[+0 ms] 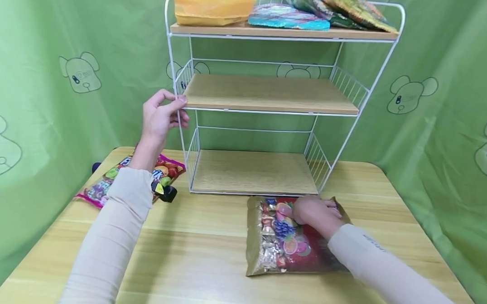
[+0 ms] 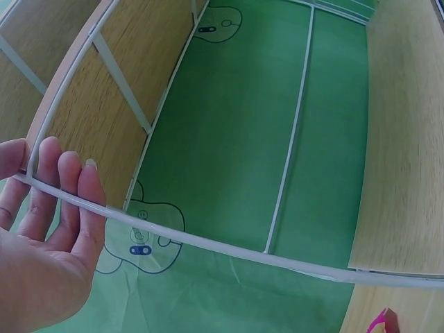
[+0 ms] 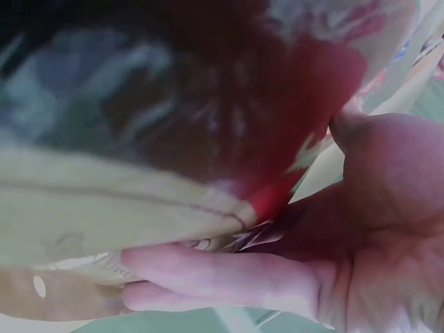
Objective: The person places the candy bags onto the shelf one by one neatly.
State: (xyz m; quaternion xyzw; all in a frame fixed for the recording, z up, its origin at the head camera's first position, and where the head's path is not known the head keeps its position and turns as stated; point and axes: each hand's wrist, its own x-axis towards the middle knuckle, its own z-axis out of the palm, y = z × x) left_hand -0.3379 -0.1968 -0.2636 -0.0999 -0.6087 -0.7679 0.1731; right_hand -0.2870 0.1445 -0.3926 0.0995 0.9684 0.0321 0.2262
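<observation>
Right hand point(image 1: 316, 214) pinches candy bag point(image 1: 280, 240)
Bag between thumb and fingers point(image 3: 222, 277), near bottom shelf's point(image 1: 255, 170) front edge; left hand point(image 1: 159, 114) grips middle shelf's point(image 1: 270, 94) front-left corner.

The head view is bright and mostly sharp, with a white glare on the desk point(image 1: 200, 259) near the bottom edge and a soft shadow beside the left sleeve point(image 1: 113, 228). In the left wrist view, duller and cooler, the lens bows the shelf rail point(image 2: 208, 239). The right wrist view is hazy: the bag point(image 3: 229, 104) blurs close up, dark at upper left with milky reflections, and the right hand point(image 3: 374, 229) looks soft.
</observation>
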